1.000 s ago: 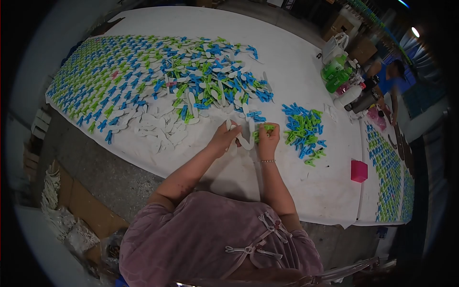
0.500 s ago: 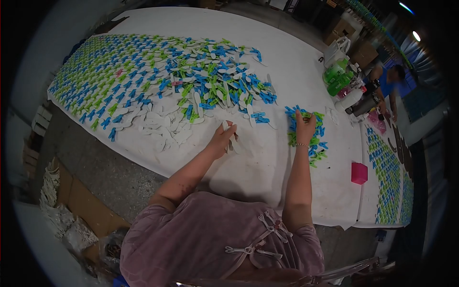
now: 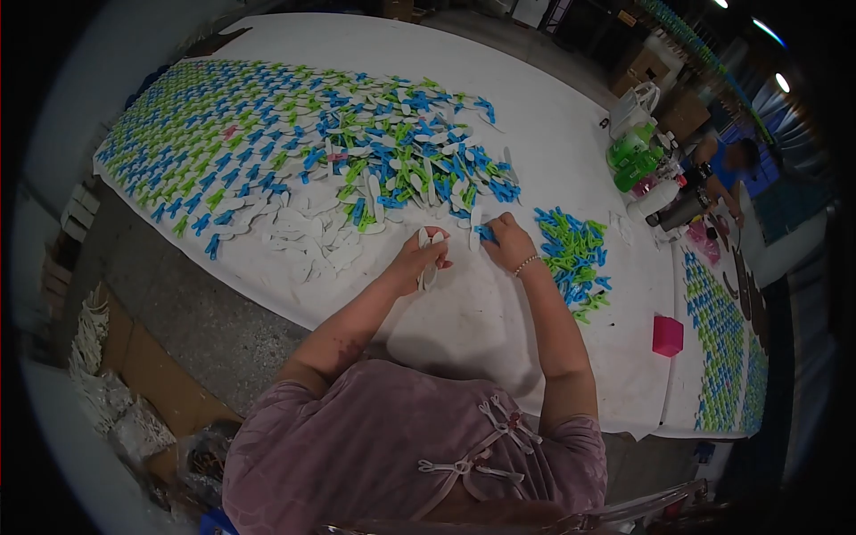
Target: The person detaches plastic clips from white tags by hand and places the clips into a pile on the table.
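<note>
My left hand (image 3: 419, 260) is closed around a few white, flat, rounded plastic pieces (image 3: 431, 267), their ends showing between the fingers. To its right, the fingertips of my right hand (image 3: 510, 242) pinch a small blue clip (image 3: 486, 234). A white piece (image 3: 475, 223) stands out beside that clip, toward my left hand. Loose white pieces (image 3: 312, 236) lie heaped left of my hands. Beyond them spreads a jumbled pile of blue and green clips with white pieces (image 3: 419, 152). Right of my right hand is a smaller heap of blue and green clips (image 3: 575, 254).
Rows of clips with white pieces (image 3: 205, 134) cover the table's left end. A pink box (image 3: 667, 335) stands at the right, with green bottles (image 3: 635, 156) and a dark flask (image 3: 682, 212) farther back. A person in blue (image 3: 727, 165) is at the far right.
My right hand has moved left from the heap of loose clips, toward my left hand, and now has a blue clip at its fingertips. My left hand has barely moved.
</note>
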The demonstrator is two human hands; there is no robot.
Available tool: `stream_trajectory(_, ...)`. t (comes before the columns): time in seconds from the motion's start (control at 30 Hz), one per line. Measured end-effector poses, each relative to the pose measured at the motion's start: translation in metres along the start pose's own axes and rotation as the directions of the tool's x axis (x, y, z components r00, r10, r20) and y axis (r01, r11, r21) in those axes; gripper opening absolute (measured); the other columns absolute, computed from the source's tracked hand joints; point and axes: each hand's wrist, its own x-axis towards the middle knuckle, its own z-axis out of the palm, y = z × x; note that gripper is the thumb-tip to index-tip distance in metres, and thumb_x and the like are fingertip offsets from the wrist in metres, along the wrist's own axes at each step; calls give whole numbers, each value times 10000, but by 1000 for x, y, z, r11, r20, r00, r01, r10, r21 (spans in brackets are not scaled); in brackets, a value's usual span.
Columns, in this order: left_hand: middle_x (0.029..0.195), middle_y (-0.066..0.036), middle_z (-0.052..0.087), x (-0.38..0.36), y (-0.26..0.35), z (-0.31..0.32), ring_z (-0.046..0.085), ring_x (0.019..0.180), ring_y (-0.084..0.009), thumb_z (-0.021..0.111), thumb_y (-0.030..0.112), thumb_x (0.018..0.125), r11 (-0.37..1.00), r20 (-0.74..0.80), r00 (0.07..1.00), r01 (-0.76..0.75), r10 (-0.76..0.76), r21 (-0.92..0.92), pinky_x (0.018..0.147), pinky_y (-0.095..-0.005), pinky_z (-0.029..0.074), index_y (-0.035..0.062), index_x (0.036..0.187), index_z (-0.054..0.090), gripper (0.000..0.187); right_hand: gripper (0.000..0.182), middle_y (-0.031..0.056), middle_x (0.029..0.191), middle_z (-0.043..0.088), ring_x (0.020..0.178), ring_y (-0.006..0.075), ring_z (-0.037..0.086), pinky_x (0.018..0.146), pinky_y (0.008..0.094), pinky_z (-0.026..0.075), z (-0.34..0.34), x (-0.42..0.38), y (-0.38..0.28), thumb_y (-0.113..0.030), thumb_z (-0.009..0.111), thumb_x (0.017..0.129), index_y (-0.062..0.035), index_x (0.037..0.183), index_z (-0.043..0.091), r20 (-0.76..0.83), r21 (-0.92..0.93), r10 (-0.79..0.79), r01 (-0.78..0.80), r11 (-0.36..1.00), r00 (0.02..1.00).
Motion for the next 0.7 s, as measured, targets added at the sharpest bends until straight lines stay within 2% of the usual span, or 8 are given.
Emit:
stream_trajectory(0.2, 758, -6, 548, 8, 3, 21, 509, 652, -72, 629, 233, 852, 933, -201, 979, 32, 43, 359, 595, -241, 454, 46, 1009, 554, 256, 302, 141, 1007, 499, 825, 323, 580, 728, 366, 489, -1, -39, -44, -127, 676, 721, -35, 992, 581, -73, 231, -186, 198, 952, 980)
stream_trajectory(0.27, 726, 9, 545, 11, 6, 24, 504, 619, -75, 634, 240, 849, 819, -246, 969, 161, -26, 550, 554, -232, 420, 40, 1000, 558, 262, 305, 134, 1006, 499, 822, 295, 588, 713, 353, 491, 3, -49, -52, -117, 679, 725, -31, 998, 575, -58, 259, -195, 203, 944, 979)
stream_trajectory(0.37, 791, -17, 542, 23, -6, 9, 519, 665, -87, 605, 217, 867, 966, -354, 923, -60, 150, 252, 569, -256, 440, 55, 1013, 520, 234, 298, 110, 1018, 496, 822, 223, 596, 676, 320, 498, 2, -67, -57, -95, 679, 744, -20, 1007, 561, 18, 400, -232, 206, 893, 973)
stream_trajectory(0.43, 795, -20, 542, 26, 4, -5, 521, 665, -91, 599, 217, 870, 966, -334, 923, -119, 193, 230, 576, -258, 444, 58, 985, 510, 215, 288, 93, 1031, 494, 825, 180, 596, 655, 300, 502, 5, -70, -51, -84, 676, 759, -12, 1009, 552, 87, 510, -262, 183, 841, 961)
stream_trajectory(0.53, 798, -20, 541, 18, 10, 1, 524, 667, -104, 602, 226, 865, 959, -192, 959, -160, 207, 232, 593, -263, 451, 69, 944, 493, 207, 208, 52, 956, 534, 769, 119, 582, 621, 254, 499, 9, -68, -39, -77, 657, 805, -14, 973, 552, -89, 742, -47, 97, 664, 995)
stream_trajectory(0.6, 798, -17, 541, 0, 18, 21, 525, 669, -111, 611, 236, 858, 953, -62, 983, -150, 172, 264, 604, -266, 455, 76, 932, 486, 217, 131, 32, 823, 571, 680, 117, 574, 612, 246, 502, -6, -60, -46, -83, 643, 831, -37, 911, 550, 133, 971, 415, -202, 127, 900)
stream_trajectory(0.67, 793, -19, 544, -15, 19, 46, 534, 669, -129, 619, 243, 846, 759, -5, 994, -81, 111, 646, 603, -296, 462, 74, 942, 480, 239, 191, 35, 764, 588, 668, 105, 577, 622, 259, 534, 6, -55, -47, -128, 668, 823, -29, 915, 533, 116, 993, 447, -119, -22, 887)
stream_trajectory(0.7, 793, -19, 544, -16, 16, 48, 534, 669, -129, 619, 243, 846, 758, -3, 994, -83, 111, 647, 603, -296, 462, 74, 942, 480, 239, 189, 37, 768, 587, 664, 109, 577, 624, 262, 534, 12, -55, -49, -135, 670, 824, -33, 903, 532, 126, 991, 454, -96, -89, 882)
